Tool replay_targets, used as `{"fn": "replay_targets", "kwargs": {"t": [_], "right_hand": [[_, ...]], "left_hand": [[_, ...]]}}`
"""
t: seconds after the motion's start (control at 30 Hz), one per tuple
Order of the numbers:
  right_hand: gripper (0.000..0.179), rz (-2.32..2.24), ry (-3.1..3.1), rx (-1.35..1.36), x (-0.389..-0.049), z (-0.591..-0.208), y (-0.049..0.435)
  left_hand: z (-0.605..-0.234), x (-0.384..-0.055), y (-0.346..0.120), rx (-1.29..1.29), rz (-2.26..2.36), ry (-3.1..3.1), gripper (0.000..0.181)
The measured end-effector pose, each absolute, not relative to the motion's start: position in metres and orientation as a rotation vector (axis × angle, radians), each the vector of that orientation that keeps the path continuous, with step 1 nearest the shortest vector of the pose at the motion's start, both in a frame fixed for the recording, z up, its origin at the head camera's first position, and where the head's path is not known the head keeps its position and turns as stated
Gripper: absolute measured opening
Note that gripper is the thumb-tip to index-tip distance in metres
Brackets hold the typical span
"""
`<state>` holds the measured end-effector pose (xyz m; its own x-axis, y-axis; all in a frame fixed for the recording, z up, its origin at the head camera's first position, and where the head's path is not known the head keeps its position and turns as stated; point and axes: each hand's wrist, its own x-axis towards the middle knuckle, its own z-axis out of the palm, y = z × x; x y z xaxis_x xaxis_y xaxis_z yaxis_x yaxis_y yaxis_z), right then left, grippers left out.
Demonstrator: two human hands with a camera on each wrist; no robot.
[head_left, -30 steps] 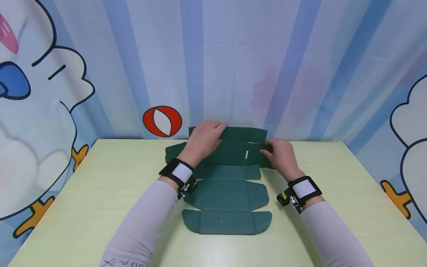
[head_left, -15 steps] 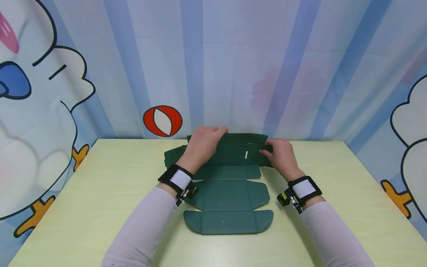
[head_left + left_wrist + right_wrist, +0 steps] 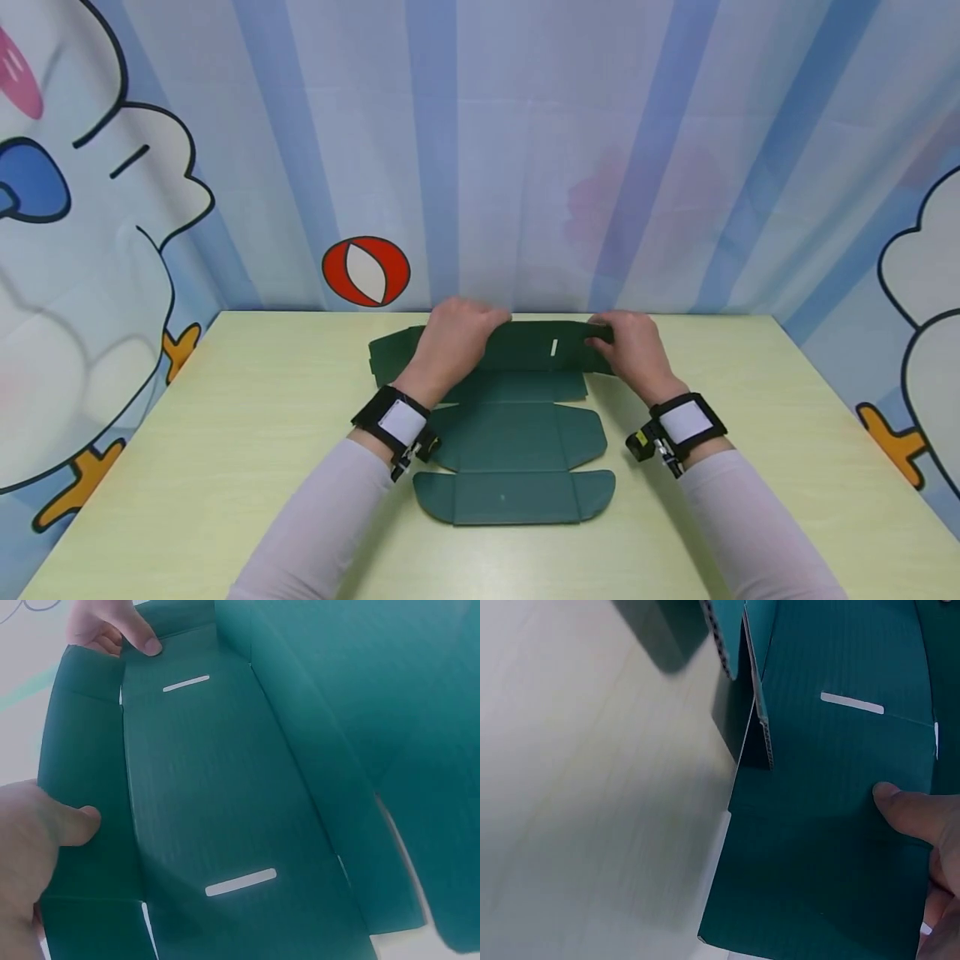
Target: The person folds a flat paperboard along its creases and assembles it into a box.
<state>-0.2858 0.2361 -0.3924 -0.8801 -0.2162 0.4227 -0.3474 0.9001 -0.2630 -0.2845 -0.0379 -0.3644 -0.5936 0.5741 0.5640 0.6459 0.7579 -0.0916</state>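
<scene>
A dark green cardboard box blank point(image 3: 510, 437) lies unfolded on the table, its nearer panels flat and its far part raised. My left hand point(image 3: 456, 346) grips the far panel's back flap; in the left wrist view its thumb presses the inner face of that flap point(image 3: 90, 772), fingers hidden behind. My right hand point(image 3: 637, 350) pinches the right side flap point(image 3: 817, 877) of the slotted panel, thumb on the inner face and fingers behind. Two narrow slots show in that panel point(image 3: 217, 780). A folded-up strip point(image 3: 300, 750) runs along its near side.
The pale yellow table point(image 3: 285, 442) ends at a blue striped curtain point(image 3: 517, 167) just behind the raised cardboard. Rounded tabs point(image 3: 592, 496) stick out at the sides of the blank's near end.
The back flap has tipped down toward me and no longer stands above the slotted panel. My left hand has come down and nearer with it. The right hand stays almost still.
</scene>
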Motion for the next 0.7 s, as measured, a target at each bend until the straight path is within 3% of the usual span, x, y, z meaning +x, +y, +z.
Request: {"fn": "replay_targets", "kwargs": {"t": [0.7], "right_hand": [[0.024,0.456,-2.706,0.472,-0.285,-0.39,0.242]], "left_hand": [[-0.39,-0.269,-0.036,-0.876,-0.095,-2.3,0.028]]}}
